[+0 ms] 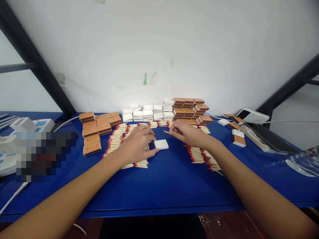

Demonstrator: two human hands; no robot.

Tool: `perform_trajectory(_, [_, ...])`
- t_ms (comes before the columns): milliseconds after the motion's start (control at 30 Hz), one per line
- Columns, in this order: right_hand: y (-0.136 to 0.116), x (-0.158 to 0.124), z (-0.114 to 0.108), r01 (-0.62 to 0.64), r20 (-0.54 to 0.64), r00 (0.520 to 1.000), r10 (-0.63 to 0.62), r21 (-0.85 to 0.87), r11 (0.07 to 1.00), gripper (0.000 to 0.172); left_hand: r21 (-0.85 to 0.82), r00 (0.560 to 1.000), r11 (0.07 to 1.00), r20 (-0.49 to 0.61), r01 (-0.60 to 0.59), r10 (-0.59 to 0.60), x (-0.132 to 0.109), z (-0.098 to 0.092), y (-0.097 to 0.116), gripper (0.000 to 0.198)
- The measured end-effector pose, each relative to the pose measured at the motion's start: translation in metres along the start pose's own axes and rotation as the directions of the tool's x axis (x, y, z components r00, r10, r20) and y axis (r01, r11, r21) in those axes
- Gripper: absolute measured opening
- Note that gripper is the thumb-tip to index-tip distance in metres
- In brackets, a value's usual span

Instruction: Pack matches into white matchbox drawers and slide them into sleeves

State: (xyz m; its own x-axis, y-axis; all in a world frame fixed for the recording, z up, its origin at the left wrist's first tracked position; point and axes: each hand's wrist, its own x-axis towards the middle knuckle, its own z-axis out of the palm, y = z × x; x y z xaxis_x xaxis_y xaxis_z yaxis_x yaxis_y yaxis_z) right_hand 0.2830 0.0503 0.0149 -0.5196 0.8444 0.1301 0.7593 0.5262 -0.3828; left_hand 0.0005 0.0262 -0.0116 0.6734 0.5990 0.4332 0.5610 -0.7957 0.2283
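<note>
Blue counter (159, 186) runs along a plain white wall (174, 46), with dark metal braces slanting down at both sides.

The left hand (136, 144) lies palm down over a long row of red-tipped matches (116, 141). Its fingers are narrowed: the thumb and forefinger close on the left end of a small white matchbox tray (161, 144), which sits flat on the bare counter between the two hands, just in front of the person's reach. The right hand (186, 133) rests a little behind and to the right of the tray, not touching it. Its fingers are pinched together on a single match (166, 132), whose red head points left toward the other hand.

A second bank of matches (201, 155) lies under and beside the right wrist. At the back, near the wall, stands a cluster of more white trays (148, 113), and just to its right a taller stack of orange matchbox sleeves (190, 109). Another group of orange sleeves (96, 131) lies in short rows on the left of the counter. A few loose boxes (238, 137) sit well apart on the right, near a white device with a dark face (253, 115). A white power strip (37, 124) lies at the far left.
</note>
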Motion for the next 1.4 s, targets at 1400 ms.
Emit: perform_trajectory(1400, [0.034,0.012,0.008,-0.13,-0.108,0.989,0.1,-0.332,0.934,0.01,0.006,0.997,0.998,-0.046,-0.066,0.066,0.0,0.0,-0.003,0.026])
